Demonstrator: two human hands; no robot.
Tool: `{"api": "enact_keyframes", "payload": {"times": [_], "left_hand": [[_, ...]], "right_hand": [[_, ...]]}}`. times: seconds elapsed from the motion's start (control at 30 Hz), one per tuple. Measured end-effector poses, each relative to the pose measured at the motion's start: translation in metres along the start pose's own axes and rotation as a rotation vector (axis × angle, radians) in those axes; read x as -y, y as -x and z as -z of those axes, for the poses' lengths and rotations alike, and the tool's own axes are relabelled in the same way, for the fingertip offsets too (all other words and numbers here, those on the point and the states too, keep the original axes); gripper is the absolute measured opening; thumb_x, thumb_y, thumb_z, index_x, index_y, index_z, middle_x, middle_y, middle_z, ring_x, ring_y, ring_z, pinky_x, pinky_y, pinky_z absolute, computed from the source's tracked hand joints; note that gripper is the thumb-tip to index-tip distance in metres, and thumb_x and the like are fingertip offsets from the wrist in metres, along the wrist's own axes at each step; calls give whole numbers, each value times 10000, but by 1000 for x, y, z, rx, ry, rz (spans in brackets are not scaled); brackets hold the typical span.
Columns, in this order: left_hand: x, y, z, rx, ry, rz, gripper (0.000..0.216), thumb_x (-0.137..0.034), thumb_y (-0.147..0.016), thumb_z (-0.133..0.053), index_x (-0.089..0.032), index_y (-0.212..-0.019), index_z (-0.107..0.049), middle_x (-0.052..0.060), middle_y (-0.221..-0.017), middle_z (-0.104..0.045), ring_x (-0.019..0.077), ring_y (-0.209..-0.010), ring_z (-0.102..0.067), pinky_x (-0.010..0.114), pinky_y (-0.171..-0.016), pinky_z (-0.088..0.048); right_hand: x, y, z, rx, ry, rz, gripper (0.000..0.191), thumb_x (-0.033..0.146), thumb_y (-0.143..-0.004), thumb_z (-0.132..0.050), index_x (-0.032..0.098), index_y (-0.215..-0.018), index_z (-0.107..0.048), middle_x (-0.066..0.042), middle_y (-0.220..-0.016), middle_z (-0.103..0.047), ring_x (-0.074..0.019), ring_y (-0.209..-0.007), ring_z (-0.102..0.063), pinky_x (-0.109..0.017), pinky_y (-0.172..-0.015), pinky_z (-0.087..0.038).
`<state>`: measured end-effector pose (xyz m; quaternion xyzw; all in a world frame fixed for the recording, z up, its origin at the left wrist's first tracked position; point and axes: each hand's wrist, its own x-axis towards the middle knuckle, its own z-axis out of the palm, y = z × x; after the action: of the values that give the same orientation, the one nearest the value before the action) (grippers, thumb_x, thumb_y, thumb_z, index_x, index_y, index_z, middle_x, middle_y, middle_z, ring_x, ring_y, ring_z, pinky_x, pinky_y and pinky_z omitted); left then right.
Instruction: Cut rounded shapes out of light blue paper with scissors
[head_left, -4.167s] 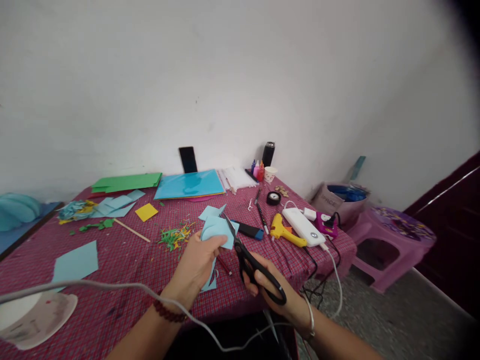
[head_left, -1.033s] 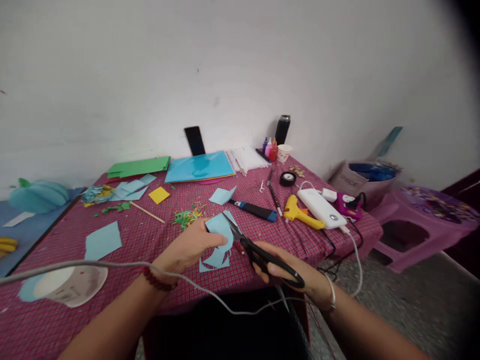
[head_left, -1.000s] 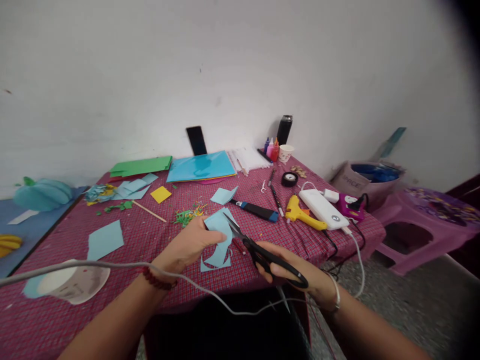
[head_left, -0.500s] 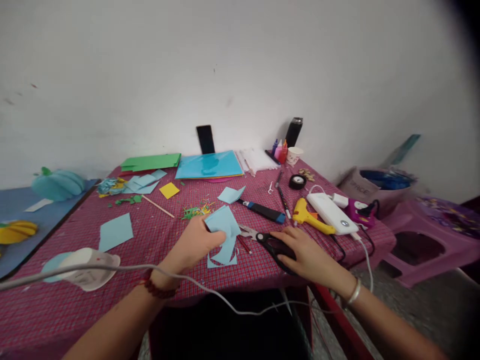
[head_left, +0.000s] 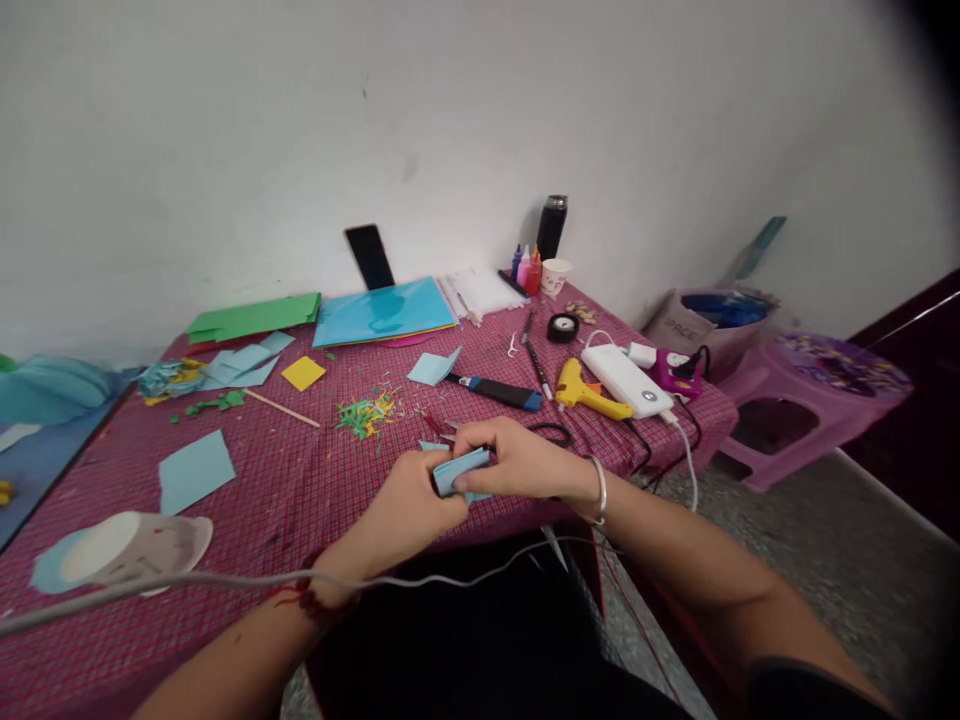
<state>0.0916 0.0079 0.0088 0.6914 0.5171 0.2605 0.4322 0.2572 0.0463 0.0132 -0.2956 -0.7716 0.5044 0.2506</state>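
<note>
Near the table's front edge, a folded piece of light blue paper [head_left: 459, 470] is pinched between both hands. My left hand [head_left: 411, 505] grips its left side, thumb toward me. My right hand [head_left: 517, 460] holds the right side between thumb and fingers. Just behind my right hand lie the scissors [head_left: 551, 434], mostly hidden, with one black handle loop showing. Bits of light blue paper peek out beneath the hands. Farther back are a utility knife [head_left: 499, 392] with a dark handle and a small blue paper piece [head_left: 435, 368].
A yellow glue gun [head_left: 592, 392] and a white power bank [head_left: 626, 380] with cables lie right. Paper shreds [head_left: 365, 412] and a wooden stick [head_left: 281, 408] lie left of centre. A paper cup [head_left: 142, 550] lies on its side at front left. A cable [head_left: 247, 578] crosses above my left forearm.
My right hand has let go of the scissors, which now lie on the table, and has moved left onto the blue paper. The paper is now folded between both hands. The view has shifted right.
</note>
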Motion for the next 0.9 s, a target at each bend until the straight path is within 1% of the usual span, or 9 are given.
{"api": "enact_keyframes", "payload": {"times": [0.1,0.23,0.37,0.5,0.6,0.67,0.73,0.83,0.9], "left_hand": [[1,1,1,-49,60,-15,54,-157,-646,-556,-163,-609,-518,-39,-558,-466,96,-529,-396,230,-494,-302],[2,6,7,-159,290,-27,112,-245,-689,-634,-160,-752,-598,-2,-691,-595,129,-638,-527,251,-606,-414],[9,9,7,-190,514,5,169,-296,-692,-694,-166,-720,-590,-17,-644,-580,109,-586,-517,228,-559,-410],[19,8,-1,-229,682,49,199,-301,-708,-713,-156,-665,-583,-27,-599,-563,85,-555,-493,206,-548,-394],[21,6,-5,-292,814,46,257,-287,-690,-733,-150,-589,-540,-31,-542,-549,78,-517,-480,204,-534,-390],[22,7,-3,-363,888,35,266,-264,-672,-748,-149,-568,-532,-31,-533,-557,79,-508,-488,204,-529,-396],[24,7,2,-421,975,20,257,-239,-659,-758,-146,-558,-541,-37,-519,-552,73,-497,-488,197,-522,-400],[31,8,9,-443,1100,25,229,-212,-646,-768,-140,-559,-568,-39,-515,-558,67,-486,-495,188,-508,-406],[35,6,11,-437,1149,36,212,-206,-645,-769,-135,-566,-585,-20,-546,-595,83,-511,-535,202,-521,-433]], "right_hand": [[-4,0,-1,-32,-24,-27,70,183,-733,-638,140,-738,-583,54,-641,-488,-78,-598,-429,-206,-563,-324],[-11,0,-2,-75,-110,-50,124,241,-752,-647,144,-759,-570,57,-637,-477,-73,-575,-425,-202,-541,-323],[-11,-2,-5,-71,-151,-68,167,274,-766,-654,145,-745,-551,59,-632,-462,-65,-557,-412,-196,-516,-312],[-7,-7,-8,-86,-157,-81,200,293,-769,-658,151,-729,-523,63,-617,-442,-67,-547,-407,-193,-501,-311],[-7,-4,-4,-92,-142,-47,203,311,-782,-644,160,-788,-509,47,-675,-487,-90,-597,-464,-208,-543,-376],[-11,8,3,-136,-24,-13,188,295,-803,-619,163,-888,-515,14,-782,-550,-121,-696,-525,-246,-639,-437],[-19,29,12,-193,270,-37,148,240,-828,-578,164,-949,-539,-26,-871,-590,-156,-793,-557,-299,-747,-452],[-37,65,22,-232,706,-135,204,200,-788,-614,171,-989,-584,-81,-1001,-595,-222,-934,-560,-369,-843,-442],[-49,81,23,-211,838,-159,223,185,-809,-586,174,-1031,-595,-98,-1043,-591,-234,-967,-560,-389,-874,-442]]}}
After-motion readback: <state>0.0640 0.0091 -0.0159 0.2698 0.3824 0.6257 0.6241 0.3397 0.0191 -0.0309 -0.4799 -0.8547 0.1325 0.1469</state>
